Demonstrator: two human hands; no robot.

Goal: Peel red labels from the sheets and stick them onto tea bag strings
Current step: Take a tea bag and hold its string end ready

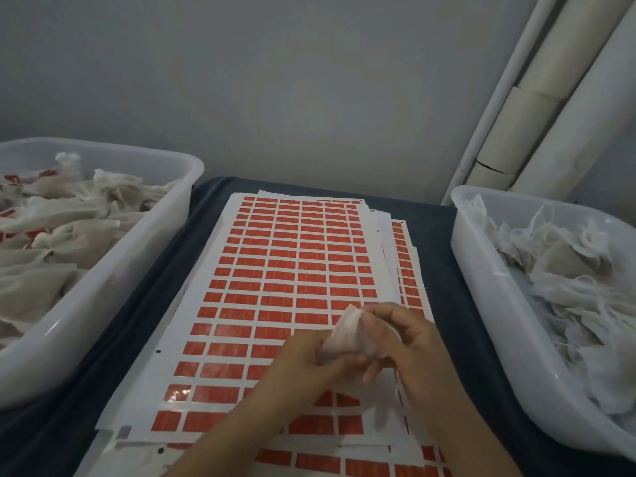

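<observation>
Tea bag (346, 333) sits pinched between both hands, left hand (303, 364) and right hand (401, 333) each in a closed grip on it, above the label sheets (275, 270) (red rows) on the worktop (144, 304).

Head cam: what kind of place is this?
Likely a small hand-packing workstation for tea bags, not a kitchen. Sheets of red labels cover a dark cloth, a left tub holds tagged bags, a right tub holds untagged ones, and both hands grip a tea bag.
</observation>
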